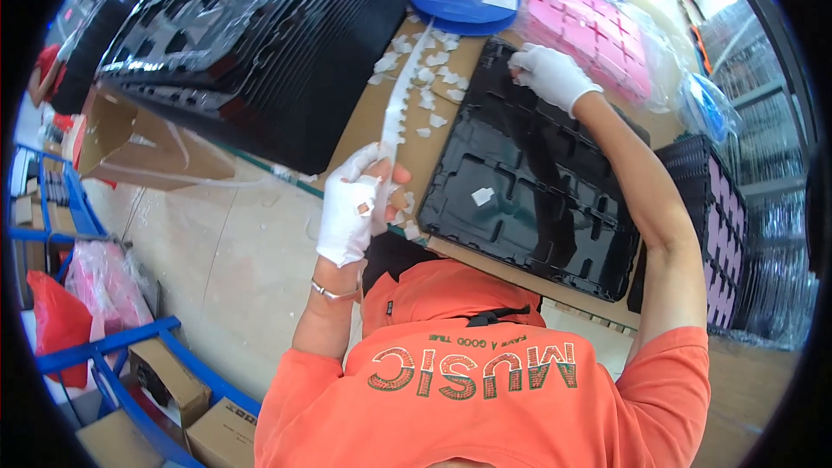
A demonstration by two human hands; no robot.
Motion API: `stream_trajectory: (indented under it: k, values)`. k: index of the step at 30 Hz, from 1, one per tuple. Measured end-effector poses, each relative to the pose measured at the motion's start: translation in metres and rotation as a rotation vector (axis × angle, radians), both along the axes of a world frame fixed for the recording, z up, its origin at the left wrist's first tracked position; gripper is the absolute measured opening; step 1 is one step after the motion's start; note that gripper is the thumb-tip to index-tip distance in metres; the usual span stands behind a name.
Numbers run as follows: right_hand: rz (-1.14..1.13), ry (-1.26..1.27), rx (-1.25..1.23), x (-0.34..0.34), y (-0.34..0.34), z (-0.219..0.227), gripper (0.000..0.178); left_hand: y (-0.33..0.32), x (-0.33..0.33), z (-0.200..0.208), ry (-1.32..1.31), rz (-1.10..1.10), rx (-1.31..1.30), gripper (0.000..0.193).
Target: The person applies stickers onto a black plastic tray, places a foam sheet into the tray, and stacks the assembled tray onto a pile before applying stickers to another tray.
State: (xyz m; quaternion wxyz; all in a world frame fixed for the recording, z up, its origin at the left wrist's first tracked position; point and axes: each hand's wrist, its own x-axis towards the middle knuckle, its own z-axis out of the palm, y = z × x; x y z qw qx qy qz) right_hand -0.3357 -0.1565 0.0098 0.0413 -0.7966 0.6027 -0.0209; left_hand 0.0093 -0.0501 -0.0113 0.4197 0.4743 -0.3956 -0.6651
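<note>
My left hand (348, 212), in a white glove with some bare fingertips, grips a white paper strip (399, 108) with a notched edge. The strip runs up to a blue reel (433, 7) at the far side of the table. My right hand (556, 76), also gloved, rests at the far end of a black plastic tray (520, 156). Its fingers are curled together over the tray; whatever they hold is hidden. One small white piece (483, 197) lies on the tray's near left part. Torn white scraps (426, 98) litter the table between strip and tray.
A tall stack of black trays (286, 61) stands at the left. Pink trays in clear plastic (589, 26) lie at the back right. More stacked trays (706, 217) sit right of my arm. A blue metal frame (130, 342) and cardboard boxes (224, 433) are lower left.
</note>
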Motion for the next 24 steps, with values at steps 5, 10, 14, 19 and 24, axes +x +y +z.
stream_trajectory:
  k: [5,10,14,19,24]
  values:
    - [-0.055,0.051,0.002,0.022,0.004,0.015,0.01,0.0,0.002,-0.004,0.059,-0.036,0.019,0.035]
    - [0.069,-0.184,-0.072,0.097,0.025,0.018,0.046,0.001,0.004,-0.009,0.096,-0.01,0.008,0.038]
    - [0.421,-0.152,-0.235,0.151,0.079,0.028,0.038,0.001,0.006,-0.002,0.128,0.0,0.023,0.035]
    - [0.513,-0.276,-0.226,0.167,0.096,0.021,0.034,0.0,0.005,-0.01,0.184,-0.054,-0.001,0.033]
    - [0.359,-0.48,-0.073,0.166,0.101,0.023,0.023,0.0,0.008,0.0,0.205,-0.074,-0.038,0.033]
